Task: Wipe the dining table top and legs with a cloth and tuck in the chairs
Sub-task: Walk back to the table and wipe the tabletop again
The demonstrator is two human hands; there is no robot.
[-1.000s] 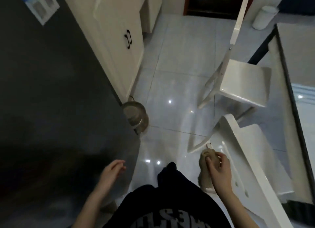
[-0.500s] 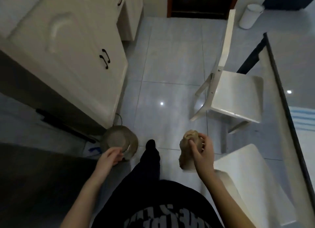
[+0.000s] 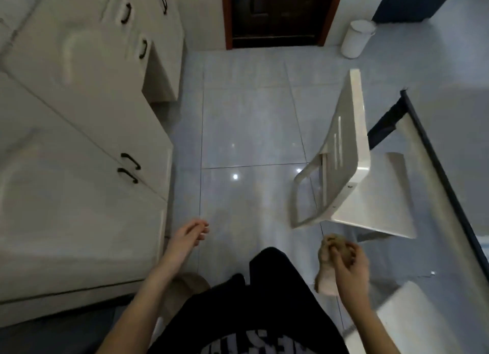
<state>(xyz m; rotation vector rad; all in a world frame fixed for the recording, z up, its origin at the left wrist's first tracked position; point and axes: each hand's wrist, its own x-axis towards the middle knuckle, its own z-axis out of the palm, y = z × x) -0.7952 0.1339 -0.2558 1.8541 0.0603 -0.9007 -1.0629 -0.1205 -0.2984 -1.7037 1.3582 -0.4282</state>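
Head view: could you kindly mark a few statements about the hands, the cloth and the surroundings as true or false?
1. The right hand grips a crumpled cloth. True.
2. The left hand holds a spray bottle. False: it holds nothing, and its fingers are relaxed.
3. The white bin lies tipped over. False: it stands upright near the dark doorway.
4. The cabinets have dark handles. True.

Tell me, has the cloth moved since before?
Yes. The cloth, held in the right hand, has gone forward along the table, past the near chair, towards the far white chair.
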